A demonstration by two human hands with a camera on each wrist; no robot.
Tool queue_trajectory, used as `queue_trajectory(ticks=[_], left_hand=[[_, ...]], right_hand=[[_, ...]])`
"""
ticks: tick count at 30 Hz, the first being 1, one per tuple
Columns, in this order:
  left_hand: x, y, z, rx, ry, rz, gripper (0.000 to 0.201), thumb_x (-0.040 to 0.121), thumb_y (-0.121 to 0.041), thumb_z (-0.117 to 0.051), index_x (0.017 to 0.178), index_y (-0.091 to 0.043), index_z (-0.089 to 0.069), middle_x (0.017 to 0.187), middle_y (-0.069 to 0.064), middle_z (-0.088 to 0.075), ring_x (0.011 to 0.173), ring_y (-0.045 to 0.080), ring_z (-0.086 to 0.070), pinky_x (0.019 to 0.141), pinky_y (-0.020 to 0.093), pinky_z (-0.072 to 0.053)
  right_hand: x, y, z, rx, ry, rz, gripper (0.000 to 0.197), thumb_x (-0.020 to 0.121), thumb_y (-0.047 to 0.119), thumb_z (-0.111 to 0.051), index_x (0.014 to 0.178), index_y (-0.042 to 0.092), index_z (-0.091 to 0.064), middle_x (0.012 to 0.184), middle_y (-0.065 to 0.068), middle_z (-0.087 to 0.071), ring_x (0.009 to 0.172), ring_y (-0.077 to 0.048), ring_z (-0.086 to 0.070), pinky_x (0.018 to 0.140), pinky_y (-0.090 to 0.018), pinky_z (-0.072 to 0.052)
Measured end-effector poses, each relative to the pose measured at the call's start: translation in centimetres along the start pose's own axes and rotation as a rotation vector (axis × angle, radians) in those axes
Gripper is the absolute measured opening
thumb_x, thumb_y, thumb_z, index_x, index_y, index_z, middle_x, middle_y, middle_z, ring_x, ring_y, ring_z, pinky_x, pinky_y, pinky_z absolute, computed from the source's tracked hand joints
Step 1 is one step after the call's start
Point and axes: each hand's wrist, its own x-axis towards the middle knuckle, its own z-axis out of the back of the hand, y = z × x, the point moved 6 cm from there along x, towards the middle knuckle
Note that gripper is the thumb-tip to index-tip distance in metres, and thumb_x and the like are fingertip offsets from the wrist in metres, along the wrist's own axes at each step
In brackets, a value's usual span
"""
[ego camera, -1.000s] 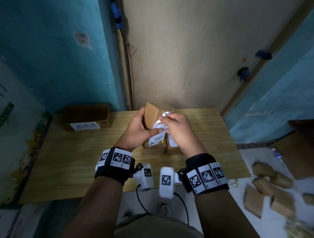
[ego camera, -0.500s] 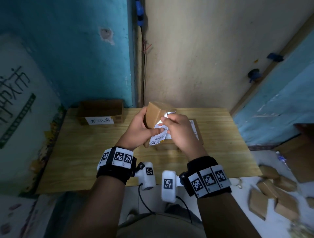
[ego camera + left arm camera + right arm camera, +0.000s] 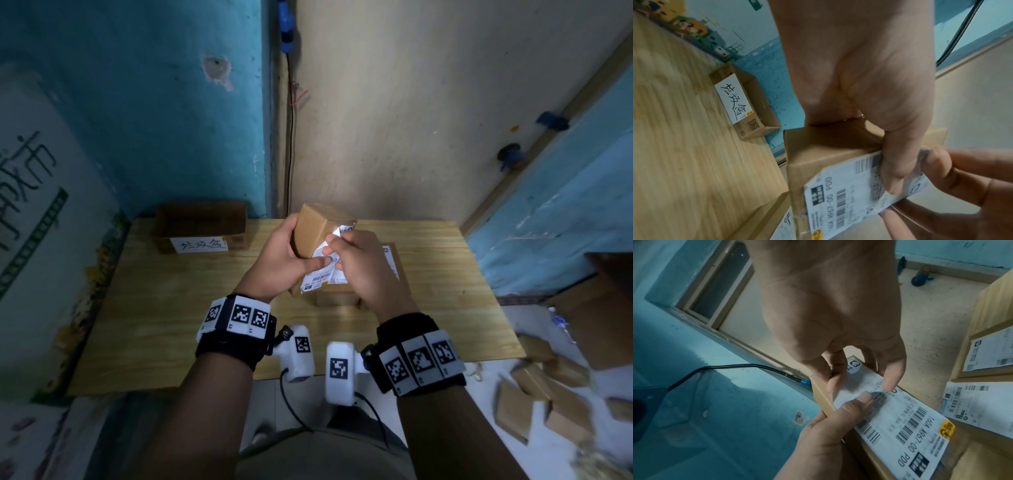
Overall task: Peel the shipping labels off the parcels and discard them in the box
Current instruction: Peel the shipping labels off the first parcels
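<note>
My left hand (image 3: 303,251) grips a small brown parcel (image 3: 308,229) tilted above the table, its thumb (image 3: 856,405) pressing on the white shipping label (image 3: 317,279). The fingers of my right hand (image 3: 334,248) pinch the label's lifted upper end (image 3: 844,386). The lower part of the label (image 3: 846,199) still lies flat on the parcel (image 3: 828,146). The open cardboard discard box (image 3: 202,222), with a handwritten white note on its front, stands at the table's far left corner (image 3: 748,104).
Under my hands, other labelled parcels (image 3: 390,265) lie on the wooden table (image 3: 171,308), two of them in the right wrist view (image 3: 990,353). Several brown parcels (image 3: 548,387) lie on the floor at the right. Walls close the far side.
My head has turned, so the scene sits further right in view. Both hands keep the parcel in the same place, and the right fingers stay pinched at the label's top.
</note>
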Motion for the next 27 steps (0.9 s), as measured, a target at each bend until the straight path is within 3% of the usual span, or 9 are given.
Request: queue_trajectory(ticks=[4, 9, 12, 20, 23, 25, 27], left_hand=[[0.7, -0.3, 0.1, 0.014, -0.017, -0.018, 0.065, 0.074, 0.014, -0.077, 0.131, 0.0, -0.048, 0.116, 0.013, -0.066, 0.1, 0.007, -0.067, 0.085, 0.025, -0.055], [1.3, -0.3, 0.5, 0.026, -0.036, -0.014, 0.066, 0.073, 0.011, -0.079, 0.13, -0.004, -0.049, 0.119, 0.015, -0.065, 0.108, 0.016, -0.066, 0.094, 0.034, -0.055], [1.5, -0.1, 0.7, 0.043, -0.041, -0.013, 0.067, 0.073, 0.008, -0.081, 0.131, -0.006, -0.05, 0.12, 0.014, -0.066, 0.112, 0.023, -0.065, 0.095, 0.036, -0.055], [1.4, -0.3, 1.0, 0.072, -0.068, -0.011, 0.065, 0.072, 0.009, -0.08, 0.128, -0.008, -0.051, 0.117, 0.014, -0.066, 0.101, 0.01, -0.066, 0.089, 0.03, -0.054], [1.2, -0.2, 1.1, 0.061, -0.065, -0.005, 0.066, 0.072, 0.011, -0.08, 0.129, -0.006, -0.05, 0.117, 0.014, -0.066, 0.101, 0.009, -0.066, 0.088, 0.029, -0.056], [1.2, -0.1, 1.0, 0.063, -0.059, -0.001, 0.066, 0.072, 0.011, -0.079, 0.129, -0.005, -0.05, 0.115, 0.011, -0.066, 0.098, 0.004, -0.067, 0.084, 0.024, -0.056], [1.1, -0.1, 1.1, 0.064, -0.058, 0.001, 0.065, 0.073, 0.011, -0.079, 0.129, -0.004, -0.05, 0.113, 0.009, -0.066, 0.096, 0.003, -0.067, 0.082, 0.023, -0.056]], right_hand=[[1.0, 0.0, 0.2, 0.019, 0.016, -0.025, 0.033, 0.099, 0.016, -0.059, 0.067, 0.013, -0.069, 0.091, -0.03, -0.071, 0.078, -0.029, -0.066, 0.089, -0.06, -0.056], [1.9, 0.3, 0.0, 0.005, 0.019, -0.036, 0.038, 0.099, 0.015, -0.059, 0.061, 0.013, -0.064, 0.07, -0.008, -0.064, 0.076, -0.024, -0.062, 0.093, -0.055, -0.055], [2.1, 0.4, -0.1, 0.0, 0.034, -0.026, 0.04, 0.098, 0.014, -0.059, 0.059, 0.011, -0.062, 0.071, -0.013, -0.062, 0.075, -0.026, -0.059, 0.091, -0.059, -0.054], [2.4, 0.2, -0.6, -0.004, 0.065, -0.002, 0.039, 0.099, 0.015, -0.058, 0.062, 0.016, -0.071, 0.084, -0.014, -0.076, 0.089, -0.031, -0.071, 0.096, -0.054, -0.054], [2.4, 0.0, -0.7, 0.024, 0.055, -0.005, 0.035, 0.098, 0.013, -0.058, 0.065, 0.017, -0.066, 0.087, -0.017, -0.074, 0.082, -0.025, -0.067, 0.093, -0.055, -0.055], [2.4, -0.2, -0.8, 0.029, 0.052, 0.0, 0.031, 0.098, 0.013, -0.058, 0.068, 0.014, -0.064, 0.081, -0.009, -0.072, 0.077, -0.022, -0.066, 0.088, -0.054, -0.055], [2.3, -0.3, -0.9, 0.018, 0.049, 0.017, 0.03, 0.098, 0.013, -0.057, 0.069, 0.013, -0.067, 0.081, -0.01, -0.074, 0.076, -0.026, -0.068, 0.085, -0.056, -0.056]])
